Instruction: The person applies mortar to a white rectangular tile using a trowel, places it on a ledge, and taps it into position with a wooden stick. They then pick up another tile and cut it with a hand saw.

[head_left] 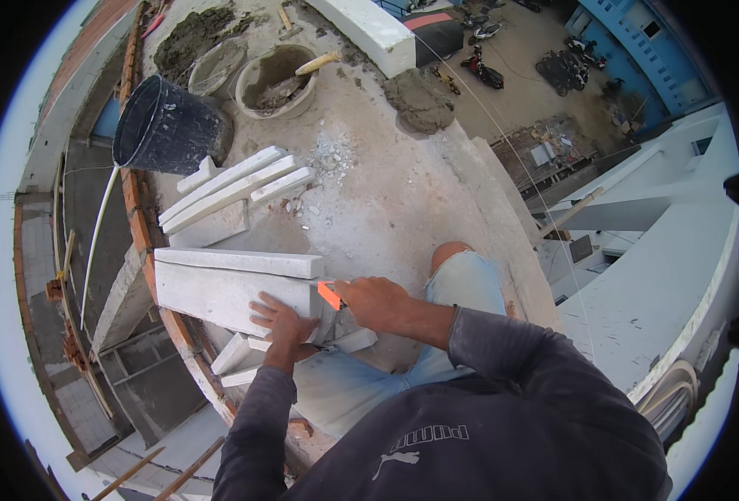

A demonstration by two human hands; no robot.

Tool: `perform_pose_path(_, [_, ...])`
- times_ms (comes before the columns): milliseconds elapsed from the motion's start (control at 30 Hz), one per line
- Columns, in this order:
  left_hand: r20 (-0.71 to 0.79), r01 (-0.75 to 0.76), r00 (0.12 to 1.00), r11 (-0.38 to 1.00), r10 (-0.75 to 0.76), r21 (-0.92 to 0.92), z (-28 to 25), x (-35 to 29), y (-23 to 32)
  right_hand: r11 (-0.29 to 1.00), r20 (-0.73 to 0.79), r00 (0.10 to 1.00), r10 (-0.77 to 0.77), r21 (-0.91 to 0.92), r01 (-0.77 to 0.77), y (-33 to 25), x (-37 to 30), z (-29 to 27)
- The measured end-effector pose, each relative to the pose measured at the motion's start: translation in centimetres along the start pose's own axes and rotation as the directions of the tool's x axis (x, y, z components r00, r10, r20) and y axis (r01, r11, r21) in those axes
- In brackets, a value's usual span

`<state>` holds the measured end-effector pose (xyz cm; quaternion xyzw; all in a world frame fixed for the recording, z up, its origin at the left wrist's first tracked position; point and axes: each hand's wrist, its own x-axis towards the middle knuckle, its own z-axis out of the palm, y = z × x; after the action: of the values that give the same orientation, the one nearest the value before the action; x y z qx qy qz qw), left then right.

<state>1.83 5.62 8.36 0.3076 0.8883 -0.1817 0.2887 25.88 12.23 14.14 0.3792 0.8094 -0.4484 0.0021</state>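
Note:
A white lightweight block (pixel 211 292) lies before me, with a long strip (pixel 244 262) along its far edge and a narrow line between them. My left hand (pixel 282 324) rests flat on the block near its right end, fingers spread. At that end, my right hand (pixel 375 303) is closed round the orange handle of a hand saw (pixel 329 295). Most of the saw's blade is hidden at the line between strip and block. Beyond them lie several cut white strips (pixel 232 188). Smaller offcuts (pixel 354 340) sit by my knee.
A black bucket (pixel 165 125) stands at the far left, beside a mortar tub (pixel 276 83) with a wooden-handled tool. Wet mortar (pixel 420 102) sits near a white block wall (pixel 369 33). The ledge drops off on both sides: brick edge (pixel 140 221) left, yard with motorbikes (pixel 482 71) right.

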Motion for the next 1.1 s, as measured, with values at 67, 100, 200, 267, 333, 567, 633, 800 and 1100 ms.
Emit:
perform_pose_path(67, [-0.039, -0.025, 0.999, 1.000, 0.025, -0.009, -0.1, 0.0, 0.0, 1.000, 0.022, 1.000, -0.011, 0.007, 0.011, 0.1, -6.7, -3.2])
perform_pose_path(100, [-0.016, -0.017, 1.000, 1.000, 0.018, 0.017, -0.2, 0.2, -0.1, 0.993, 0.116, 0.986, 0.121, -0.002, -0.121, 0.4, -10.5, -5.2])
perform_pose_path(200, [-0.021, -0.028, 0.999, 0.999, 0.028, 0.017, 0.3, 0.6, -0.3, 0.987, 0.152, 0.975, 0.163, -0.015, -0.163, 0.9, -13.6, -8.2])
perform_pose_path(267, [-0.050, -0.036, 0.998, 0.999, 0.037, 0.021, 0.5, 0.7, -0.3, 0.995, 0.083, 0.991, 0.100, -0.025, -0.098, 0.8, -9.5, -6.8])
perform_pose_path(333, [-0.012, -0.010, 1.000, 1.000, 0.011, 0.026, 0.4, 0.4, -0.3, 0.998, 0.013, 1.000, -0.002, -0.056, 0.003, 0.2, -2.5, -2.9])
perform_pose_path(567, [-0.010, 0.032, 0.999, 0.996, -0.031, 0.078, -0.1, 0.5, 0.4, 0.997, 0.047, 0.996, 0.082, -0.002, -0.082, 4.4, -8.8, -1.6])
perform_pose_path(633, [-0.006, 0.029, 1.000, 0.998, -0.028, 0.062, -0.2, 0.5, 0.3, 0.994, 0.016, 0.995, 0.102, 0.029, -0.103, 6.6, -14.7, -4.3])
perform_pose_path(800, [-0.029, 0.021, 0.999, 0.999, -0.020, 0.028, -0.6, -0.1, 0.2, 0.999, -0.151, 0.987, 0.047, 0.022, -0.044, 9.2, -16.7, -3.2])
perform_pose_path(1100, [-0.086, -0.324, 0.941, 0.945, 0.327, 0.047, 3.7, -7.2, -2.8, 0.949, -0.352, 0.932, -0.084, -0.314, -0.034, 9.1, -6.7, 5.7])
